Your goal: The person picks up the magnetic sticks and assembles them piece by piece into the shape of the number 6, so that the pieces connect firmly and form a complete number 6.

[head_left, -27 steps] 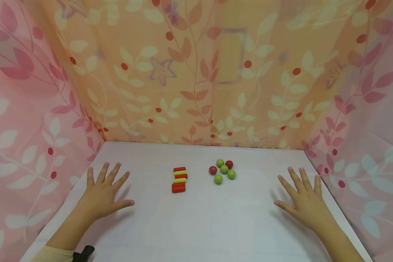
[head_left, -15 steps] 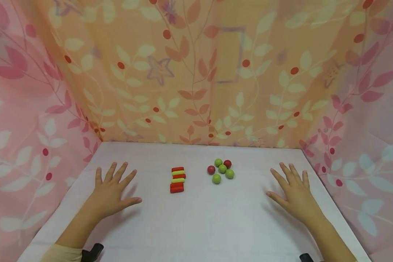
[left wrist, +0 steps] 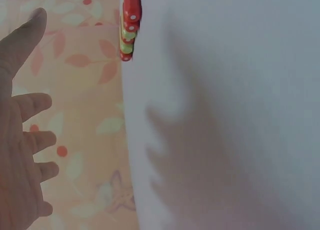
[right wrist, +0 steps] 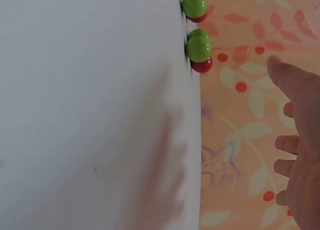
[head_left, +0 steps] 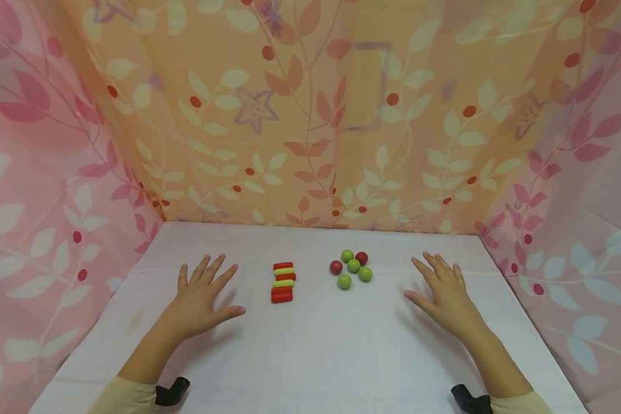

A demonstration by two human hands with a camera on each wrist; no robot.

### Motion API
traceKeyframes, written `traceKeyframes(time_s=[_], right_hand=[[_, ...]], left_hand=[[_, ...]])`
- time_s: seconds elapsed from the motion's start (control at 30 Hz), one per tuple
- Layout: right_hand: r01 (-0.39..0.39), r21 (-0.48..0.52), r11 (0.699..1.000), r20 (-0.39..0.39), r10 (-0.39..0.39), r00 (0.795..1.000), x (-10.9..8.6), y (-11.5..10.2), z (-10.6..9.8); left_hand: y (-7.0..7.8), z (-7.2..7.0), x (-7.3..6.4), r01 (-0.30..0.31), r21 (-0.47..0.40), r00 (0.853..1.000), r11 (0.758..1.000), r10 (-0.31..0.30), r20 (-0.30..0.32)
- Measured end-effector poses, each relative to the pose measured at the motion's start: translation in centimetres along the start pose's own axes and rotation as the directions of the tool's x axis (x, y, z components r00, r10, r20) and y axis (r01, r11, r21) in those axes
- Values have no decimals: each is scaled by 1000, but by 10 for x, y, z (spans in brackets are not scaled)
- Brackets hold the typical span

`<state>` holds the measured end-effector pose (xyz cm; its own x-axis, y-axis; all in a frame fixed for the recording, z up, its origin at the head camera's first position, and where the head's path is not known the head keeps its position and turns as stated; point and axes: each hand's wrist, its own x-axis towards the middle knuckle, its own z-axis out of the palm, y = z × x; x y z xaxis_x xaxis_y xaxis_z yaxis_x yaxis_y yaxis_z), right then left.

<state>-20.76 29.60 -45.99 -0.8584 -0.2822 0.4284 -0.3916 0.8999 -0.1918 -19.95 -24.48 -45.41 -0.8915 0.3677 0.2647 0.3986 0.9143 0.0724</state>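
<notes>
Crops, overlaps, blur.
Left hand [left wrist: 17,160] is cut off by left wrist view's left edge, right hand [right wrist: 306,165] by right wrist view's right edge. There, red balls [right wrist: 202,67] hide partly behind green balls [right wrist: 198,49]; speck [right wrist: 95,170] too small to identify. Left wrist: topmost red stick [left wrist: 132,4] clipped. Head: sleeves [head_left: 126,397] run off bottom. Hand shadows [left wrist: 200,155] blurred.

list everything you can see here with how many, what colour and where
red bars: four, red, in the row left of the balls
yellow-green bars: two, yellow-green, between red ones in that row
green balls: four, green, clustered right of the bars
red balls: two, red, same cluster
tabletop: one, white, under bars and balls
leafy cloth: sheet count unclear, orange behind, pink at sides
devices: two, black, at the wrists
sleeves: two, beige, bottom edge
hands: two, left hand left of the bars, right hand right of the balls
</notes>
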Motion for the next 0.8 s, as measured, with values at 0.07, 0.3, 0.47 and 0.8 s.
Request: traceKeyframes(time_s=[0.07,0.3,0.47,0.8], right_hand=[[-10,20,1000,8,9,1000,3,-3,2],[-53,111,992,46,48,998,11,-11,9],[-95,187,978,75,83,994,15,-15,16],[-229,350,908,144,189,971,28,-18,28]], left_hand=[[4,1,2,-7,-24,1000,1000,7,-6],[13,8,7,-6,-118,1000,993,6,-2],[18,15,9,3,-184,1000,983,-4,-1],[33,22,16,95,-351,995,932,-84,45]])
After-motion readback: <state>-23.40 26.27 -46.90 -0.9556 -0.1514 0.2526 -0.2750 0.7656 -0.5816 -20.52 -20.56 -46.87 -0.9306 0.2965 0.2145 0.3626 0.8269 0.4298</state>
